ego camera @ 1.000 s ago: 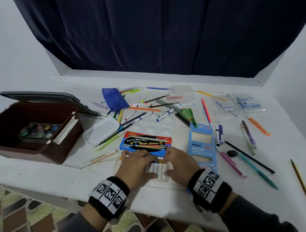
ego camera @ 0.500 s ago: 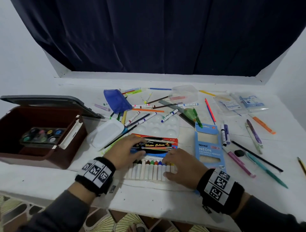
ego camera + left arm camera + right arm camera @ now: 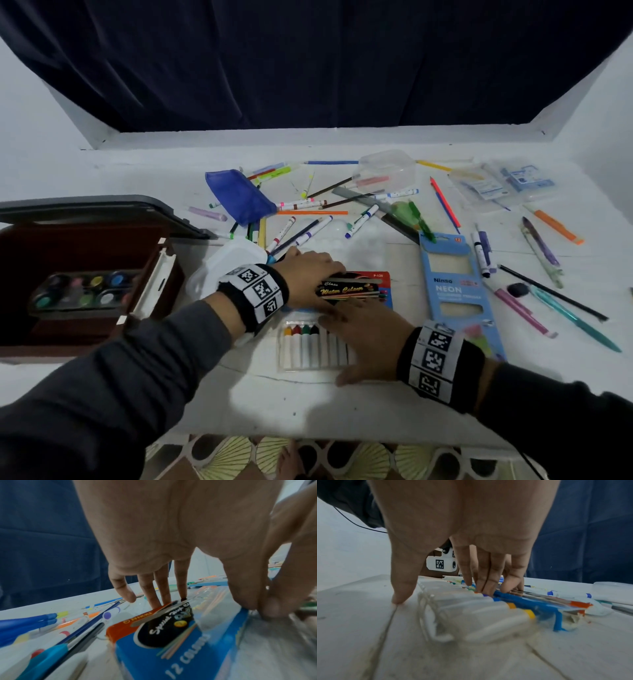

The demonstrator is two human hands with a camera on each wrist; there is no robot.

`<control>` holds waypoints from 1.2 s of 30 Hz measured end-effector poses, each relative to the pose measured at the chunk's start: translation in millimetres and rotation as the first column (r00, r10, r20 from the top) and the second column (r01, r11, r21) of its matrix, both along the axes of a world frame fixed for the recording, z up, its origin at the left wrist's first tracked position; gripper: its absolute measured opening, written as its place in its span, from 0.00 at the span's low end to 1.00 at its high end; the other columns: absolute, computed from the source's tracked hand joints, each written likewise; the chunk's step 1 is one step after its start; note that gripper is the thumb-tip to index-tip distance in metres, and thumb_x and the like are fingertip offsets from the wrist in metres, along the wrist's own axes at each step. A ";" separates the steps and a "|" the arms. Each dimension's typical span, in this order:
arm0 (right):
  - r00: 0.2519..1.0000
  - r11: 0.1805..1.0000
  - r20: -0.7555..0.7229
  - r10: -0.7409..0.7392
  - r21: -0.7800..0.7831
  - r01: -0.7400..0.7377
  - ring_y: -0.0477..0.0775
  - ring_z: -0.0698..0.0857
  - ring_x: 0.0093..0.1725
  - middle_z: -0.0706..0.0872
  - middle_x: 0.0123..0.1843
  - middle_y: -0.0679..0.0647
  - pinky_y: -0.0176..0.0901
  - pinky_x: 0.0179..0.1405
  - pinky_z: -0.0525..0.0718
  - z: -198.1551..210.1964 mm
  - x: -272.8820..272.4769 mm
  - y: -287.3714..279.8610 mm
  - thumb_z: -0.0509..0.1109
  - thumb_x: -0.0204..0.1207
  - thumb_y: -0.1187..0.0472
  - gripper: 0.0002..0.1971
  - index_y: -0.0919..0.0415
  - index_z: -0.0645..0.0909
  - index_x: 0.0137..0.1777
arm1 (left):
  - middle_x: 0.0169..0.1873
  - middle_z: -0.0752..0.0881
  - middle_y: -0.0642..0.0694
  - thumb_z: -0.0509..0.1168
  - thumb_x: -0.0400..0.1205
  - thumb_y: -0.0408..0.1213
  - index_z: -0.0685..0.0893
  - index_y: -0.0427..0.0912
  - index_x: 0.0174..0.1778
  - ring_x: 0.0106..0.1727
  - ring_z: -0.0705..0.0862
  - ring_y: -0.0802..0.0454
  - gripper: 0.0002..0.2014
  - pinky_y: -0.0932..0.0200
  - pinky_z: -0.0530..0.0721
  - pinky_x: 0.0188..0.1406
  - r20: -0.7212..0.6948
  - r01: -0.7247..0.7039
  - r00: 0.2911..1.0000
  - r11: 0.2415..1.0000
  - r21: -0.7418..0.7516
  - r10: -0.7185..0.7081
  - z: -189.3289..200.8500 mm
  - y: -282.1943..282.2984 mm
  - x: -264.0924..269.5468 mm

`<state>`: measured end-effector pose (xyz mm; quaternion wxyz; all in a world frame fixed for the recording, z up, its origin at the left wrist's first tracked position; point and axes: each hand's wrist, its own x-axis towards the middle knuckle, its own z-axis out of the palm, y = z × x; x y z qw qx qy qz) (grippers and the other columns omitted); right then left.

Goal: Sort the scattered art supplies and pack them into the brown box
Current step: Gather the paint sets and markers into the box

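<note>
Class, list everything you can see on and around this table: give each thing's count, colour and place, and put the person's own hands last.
brown box: one, lid open, table's left edge
paint palette: one, many colours, inside the brown box
water colour box: one, blue and red, table middle, under the left hand
paint tube tray: one, clear, white tubes with coloured caps, nearer than the water colour box
neon pencil box: one, light blue, right of the water colour box
blue pouch: one, far middle
markers and pencils: many, mixed colours, scattered across the table
left hand: grips the water colour box
right hand: fingers straight, pressing on the paint tube tray
</note>
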<state>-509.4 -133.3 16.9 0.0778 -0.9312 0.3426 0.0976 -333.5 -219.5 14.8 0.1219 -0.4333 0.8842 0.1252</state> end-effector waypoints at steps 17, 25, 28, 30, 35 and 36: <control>0.910 0.889 0.015 -0.413 0.220 0.400 0.49 0.76 0.55 0.68 0.63 0.46 0.45 0.54 0.80 39.3 -65.3 -10.4 0.78 0.62 0.39 0.45 0.52 0.61 0.75 | 0.67 0.76 0.51 0.73 0.71 0.66 0.64 0.57 0.79 0.66 0.76 0.48 0.43 0.40 0.67 0.67 0.069 0.064 0.996 0.998 -0.024 -0.062 -1.5 -11.3 3.7; 0.721 0.773 0.277 -0.635 0.231 0.592 0.46 0.77 0.48 0.73 0.54 0.44 0.41 0.44 0.78 58.8 -95.8 -26.9 0.81 0.58 0.42 0.34 0.47 0.68 0.60 | 0.65 0.71 0.58 0.77 0.66 0.59 0.62 0.66 0.78 0.66 0.73 0.55 0.45 0.46 0.67 0.71 -0.191 -0.100 0.977 0.994 -0.040 0.090 25.5 -5.0 15.5; 0.610 0.731 0.420 -0.672 0.241 0.639 0.46 0.79 0.45 0.77 0.50 0.46 0.40 0.43 0.77 66.9 -100.8 -38.2 0.83 0.56 0.46 0.31 0.48 0.73 0.57 | 0.62 0.69 0.62 0.75 0.62 0.61 0.64 0.67 0.77 0.62 0.72 0.62 0.46 0.50 0.68 0.71 -0.354 -0.237 0.912 0.970 -0.047 0.206 39.1 15.0 36.7; 0.597 0.735 0.455 -0.660 0.226 0.640 0.50 0.79 0.46 0.77 0.49 0.47 0.43 0.45 0.77 71.5 -101.4 -46.0 0.84 0.56 0.48 0.30 0.50 0.74 0.55 | 0.62 0.69 0.64 0.71 0.58 0.63 0.64 0.67 0.77 0.61 0.73 0.65 0.47 0.50 0.71 0.72 -0.429 -0.300 0.868 0.952 -0.051 0.250 42.3 32.9 51.9; 0.684 0.813 0.452 -0.573 0.209 0.543 0.47 0.76 0.45 0.73 0.47 0.42 0.43 0.42 0.78 71.4 -85.1 -52.8 0.81 0.53 0.43 0.32 0.48 0.71 0.55 | 0.63 0.70 0.66 0.76 0.60 0.58 0.65 0.69 0.78 0.65 0.76 0.65 0.48 0.50 0.76 0.70 -0.524 -0.367 0.803 0.929 -0.058 0.284 36.0 67.6 70.8; 0.715 0.836 0.440 -0.542 0.196 0.513 0.47 0.76 0.45 0.72 0.47 0.41 0.44 0.42 0.79 69.7 -79.2 -51.8 0.79 0.51 0.41 0.33 0.47 0.70 0.55 | 0.63 0.71 0.67 0.77 0.59 0.58 0.65 0.70 0.78 0.64 0.77 0.65 0.48 0.50 0.78 0.69 -0.541 -0.378 0.790 0.924 -0.057 0.290 34.2 72.2 72.5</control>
